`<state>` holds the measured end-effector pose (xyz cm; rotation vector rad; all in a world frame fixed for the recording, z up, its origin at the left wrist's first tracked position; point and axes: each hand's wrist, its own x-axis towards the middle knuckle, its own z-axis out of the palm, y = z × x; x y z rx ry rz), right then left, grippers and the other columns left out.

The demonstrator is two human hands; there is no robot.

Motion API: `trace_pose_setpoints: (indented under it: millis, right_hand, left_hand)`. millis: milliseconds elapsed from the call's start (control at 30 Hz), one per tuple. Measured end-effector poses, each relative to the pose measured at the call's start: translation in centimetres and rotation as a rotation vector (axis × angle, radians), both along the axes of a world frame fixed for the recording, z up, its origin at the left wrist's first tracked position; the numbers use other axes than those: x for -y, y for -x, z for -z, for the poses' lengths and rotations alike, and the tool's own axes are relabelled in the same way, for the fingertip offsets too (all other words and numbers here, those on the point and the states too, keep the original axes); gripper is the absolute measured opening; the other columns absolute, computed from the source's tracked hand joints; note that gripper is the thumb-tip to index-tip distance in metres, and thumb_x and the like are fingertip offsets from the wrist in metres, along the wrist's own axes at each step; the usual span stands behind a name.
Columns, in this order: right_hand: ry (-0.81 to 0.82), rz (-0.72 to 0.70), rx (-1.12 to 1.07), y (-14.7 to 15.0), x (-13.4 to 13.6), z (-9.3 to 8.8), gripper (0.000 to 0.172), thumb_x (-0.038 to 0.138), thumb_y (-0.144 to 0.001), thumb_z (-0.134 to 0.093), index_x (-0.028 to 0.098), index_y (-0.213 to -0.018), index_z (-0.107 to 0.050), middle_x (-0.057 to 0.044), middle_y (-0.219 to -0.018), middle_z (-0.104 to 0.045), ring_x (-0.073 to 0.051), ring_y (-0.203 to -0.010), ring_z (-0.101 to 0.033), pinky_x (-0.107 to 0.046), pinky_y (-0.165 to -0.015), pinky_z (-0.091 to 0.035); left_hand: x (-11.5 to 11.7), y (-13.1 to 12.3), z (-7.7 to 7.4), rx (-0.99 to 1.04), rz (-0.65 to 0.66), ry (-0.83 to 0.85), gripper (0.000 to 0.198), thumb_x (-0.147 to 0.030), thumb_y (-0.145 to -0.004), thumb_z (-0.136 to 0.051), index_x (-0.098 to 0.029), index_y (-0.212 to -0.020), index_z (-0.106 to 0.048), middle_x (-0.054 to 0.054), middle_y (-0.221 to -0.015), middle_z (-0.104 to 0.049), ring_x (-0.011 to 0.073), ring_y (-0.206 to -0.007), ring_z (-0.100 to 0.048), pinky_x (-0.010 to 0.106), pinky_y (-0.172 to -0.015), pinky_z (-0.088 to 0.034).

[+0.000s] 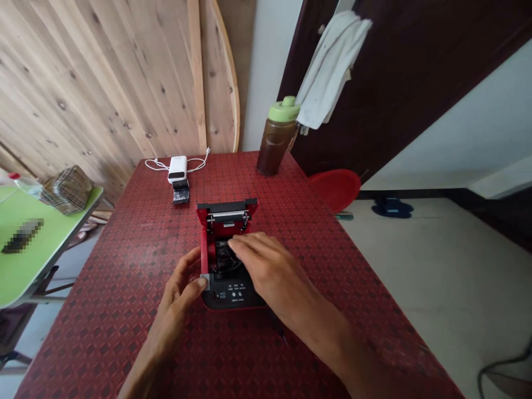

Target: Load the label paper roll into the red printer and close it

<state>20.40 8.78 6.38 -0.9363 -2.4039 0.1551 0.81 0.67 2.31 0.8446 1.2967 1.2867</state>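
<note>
A small red and black printer stands on the table with its lid raised at the back. My left hand grips its left side, thumb on the front left corner and fingers around the outer wall. My right hand reaches over the right side, with its fingers close together and dipping into the compartment. Their tips touch a black part or bundled black cord inside; what they grip is hidden. A thin dark object pokes out below my right wrist, too small to name.
On the red patterned table, a white power bank with a cable lies at the back left beside a small black piece. A green-capped bottle stands at the back right. A green table is at left.
</note>
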Motion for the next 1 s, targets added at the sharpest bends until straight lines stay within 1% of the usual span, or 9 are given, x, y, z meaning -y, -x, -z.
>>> trace_pose_setpoints:
  millis: [67, 133, 233, 400, 533, 600, 700, 833, 1000]
  right_hand:
    - [0.144, -0.01, 0.208, 1.8, -1.0, -0.2, 0.027, -0.003, -0.102, -0.059, 0.015, -0.111, -0.076, -0.011, -0.117, -0.082, -0.026, -0.111, -0.078, -0.043, -0.099, -0.065]
    - [0.216, -0.01, 0.322, 3.3, -1.6, -0.2, 0.027, -0.003, -0.101, -0.058, 0.014, -0.113, -0.076, -0.012, -0.118, -0.082, -0.027, -0.115, -0.077, -0.044, -0.102, -0.063]
    - [0.221, 0.001, 0.383, 4.6, -2.3, -0.3, 0.033, -0.005, -0.099, -0.056, 0.012, -0.12, -0.075, -0.015, -0.123, -0.08, -0.029, -0.119, -0.076, -0.043, -0.102, -0.062]
    - [0.241, 0.028, 0.497, 5.7, -3.2, -0.9, 0.029, -0.002, -0.099, -0.056, 0.011, -0.116, -0.077, -0.017, -0.121, -0.08, -0.028, -0.112, -0.078, -0.037, -0.094, -0.059]
    - [0.215, 0.04, 0.548, 6.2, -3.4, -1.2, 0.033, -0.001, -0.1, -0.054, 0.011, -0.12, -0.077, -0.017, -0.124, -0.079, -0.027, -0.112, -0.077, -0.035, -0.095, -0.056]
    - [0.193, 0.045, 0.56, 6.2, -3.2, -1.4, 0.032, 0.0, -0.099, -0.057, 0.011, -0.122, -0.076, -0.018, -0.127, -0.079, -0.028, -0.113, -0.076, -0.036, -0.096, -0.056]
    - [0.168, 0.07, 0.564, 6.0, -2.6, -1.7, 0.028, 0.004, -0.1, -0.06, 0.011, -0.121, -0.076, -0.017, -0.123, -0.08, -0.03, -0.116, -0.075, -0.039, -0.095, -0.056]
    - [0.167, 0.106, 0.556, 5.9, -1.8, -1.9, 0.028, 0.005, -0.105, -0.054, 0.012, -0.117, -0.078, -0.017, -0.115, -0.081, -0.031, -0.114, -0.075, -0.038, -0.088, -0.056]
    - [0.181, 0.12, 0.544, 6.2, -1.7, -2.0, 0.035, 0.0, -0.105, -0.049, 0.012, -0.114, -0.08, -0.019, -0.113, -0.081, -0.029, -0.107, -0.077, -0.036, -0.075, -0.053]
  left_hand:
    - [0.2, 0.0, 0.2, 0.001, -0.003, -0.02, 0.057, -0.048, -0.096, -0.077, -0.03, -0.149, -0.068, 0.011, -0.156, -0.069, 0.0392, -0.152, -0.056, 0.055, -0.124, -0.045]
    - [0.4, -0.1, 0.5, 0.006, -0.002, -0.033, 0.057, -0.047, -0.096, -0.077, -0.029, -0.15, -0.067, 0.011, -0.159, -0.066, 0.039, -0.153, -0.056, 0.054, -0.124, -0.045]
    - [0.6, 0.0, 1.1, 0.021, 0.014, -0.039, 0.06, -0.047, -0.097, -0.077, -0.029, -0.152, -0.064, 0.012, -0.163, -0.062, 0.0385, -0.155, -0.054, 0.052, -0.124, -0.046]
    - [0.4, 0.3, 1.8, 0.043, 0.02, -0.07, 0.066, -0.052, -0.093, -0.081, -0.025, -0.15, -0.063, 0.015, -0.162, -0.062, 0.0393, -0.152, -0.056, 0.052, -0.123, -0.047]
    - [0.3, 0.3, 1.6, 0.044, 0.021, -0.091, 0.063, -0.05, -0.093, -0.08, -0.026, -0.15, -0.063, 0.014, -0.162, -0.063, 0.0367, -0.151, -0.058, 0.051, -0.125, -0.045]
    - [0.3, 0.3, 1.5, 0.034, 0.023, -0.101, 0.062, -0.048, -0.094, -0.079, -0.025, -0.149, -0.064, 0.014, -0.161, -0.064, 0.0366, -0.149, -0.059, 0.051, -0.124, -0.045]
    - [0.3, 0.3, 1.4, 0.027, 0.03, -0.11, 0.06, -0.047, -0.094, -0.078, -0.025, -0.148, -0.063, 0.014, -0.159, -0.065, 0.0363, -0.147, -0.062, 0.052, -0.123, -0.047]
    - [0.3, 0.4, 1.7, 0.024, 0.041, -0.118, 0.057, -0.044, -0.096, -0.078, -0.026, -0.148, -0.063, 0.013, -0.157, -0.066, 0.0344, -0.144, -0.063, 0.05, -0.121, -0.047]
    - [0.2, 0.5, 2.1, -0.015, 0.06, -0.137, 0.054, -0.041, -0.1, -0.074, -0.027, -0.151, -0.062, 0.009, -0.162, -0.062, 0.0318, -0.151, -0.056, 0.047, -0.125, -0.043]
